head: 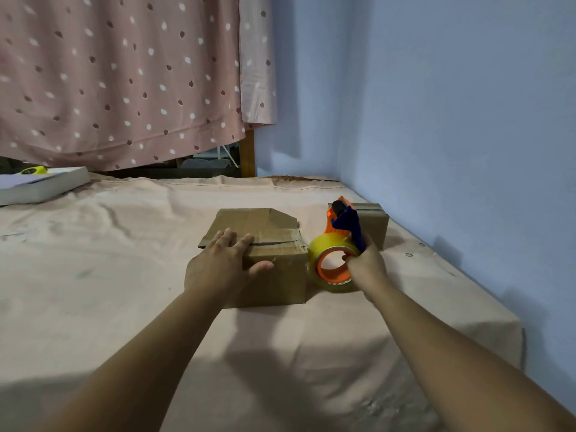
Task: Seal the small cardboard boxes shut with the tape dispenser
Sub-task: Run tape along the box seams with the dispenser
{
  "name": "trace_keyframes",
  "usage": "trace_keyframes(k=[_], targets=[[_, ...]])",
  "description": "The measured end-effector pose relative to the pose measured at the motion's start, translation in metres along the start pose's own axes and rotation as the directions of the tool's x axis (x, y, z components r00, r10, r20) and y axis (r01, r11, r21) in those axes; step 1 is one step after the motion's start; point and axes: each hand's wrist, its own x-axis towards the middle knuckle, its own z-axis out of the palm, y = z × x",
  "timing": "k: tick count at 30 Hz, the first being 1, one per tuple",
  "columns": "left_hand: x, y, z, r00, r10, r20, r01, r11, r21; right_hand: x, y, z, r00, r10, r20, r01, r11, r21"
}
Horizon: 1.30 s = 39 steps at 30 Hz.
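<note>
Right hand (364, 263) grip closed around tape dispenser (338, 247) handle, long axis upright, orange-blue head pointing up and away, yellowish roll low beside near box (274, 269). Left hand (223, 261) flat on near box, pressing top; one flap raised. Second box (374, 221) behind dispenser. All on bed (124, 260).

Head-worn view, angled down, close over bed (93, 275)

- Near cardboard box (274, 275): plain brown.
- Second cardboard box (374, 224) at 1 o'clock: brown, with a dark stripe across its top.
- Tape dispenser (341, 244): orange frame, blue handle, yellow tape roll.
- Bed sheet (124, 275): pale pink.
- Curtain (124, 79): dusty pink with white and dark spots.
- Wall (452, 104): light blue.
</note>
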Motion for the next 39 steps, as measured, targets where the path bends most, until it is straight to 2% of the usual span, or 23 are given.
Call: trace_keyframes(k=[5,8,11,14,20,24,28,34,39], targets=[[0.001,0.002,-0.002,0.999,0.018,0.032,-0.021,0.997,0.07,-0.01,0.014,0.013,0.998,0.059,0.003,-0.059,0.994,0.092],[0.009,0.014,-0.008,0.988,0.077,0.132,-0.107,0.965,0.238,-0.011,0.019,0.012,1.0,0.031,-0.005,-0.031,0.997,0.076],[0.019,0.031,-0.021,0.978,0.068,0.199,-0.121,0.956,0.268,-0.013,0.023,0.01,1.0,0.014,0.02,-0.015,0.997,0.069],[0.02,0.051,-0.027,0.957,0.183,0.225,-0.246,0.922,0.298,-0.014,0.024,0.008,1.0,0.007,0.017,-0.009,0.995,0.098],[0.036,0.057,-0.017,0.933,0.208,0.294,-0.235,0.97,0.059,-0.017,0.027,0.006,0.999,-0.03,0.029,0.03,1.0,0.002],[0.042,0.054,-0.014,0.906,0.214,0.364,-0.241,0.97,0.027,-0.019,0.027,0.008,0.999,-0.041,0.018,0.041,0.999,0.009],[0.051,0.051,-0.015,0.885,0.31,0.346,-0.316,0.948,-0.041,-0.02,0.028,0.008,0.998,-0.063,0.014,0.063,0.998,-0.004],[0.059,0.052,-0.01,0.872,0.327,0.364,-0.338,0.94,-0.036,-0.017,0.028,0.011,0.998,-0.058,0.006,0.057,0.997,0.058],[0.066,0.05,-0.006,0.857,0.295,0.423,-0.323,0.946,-0.005,-0.014,0.022,0.005,0.999,-0.034,0.025,0.033,0.999,0.033]])
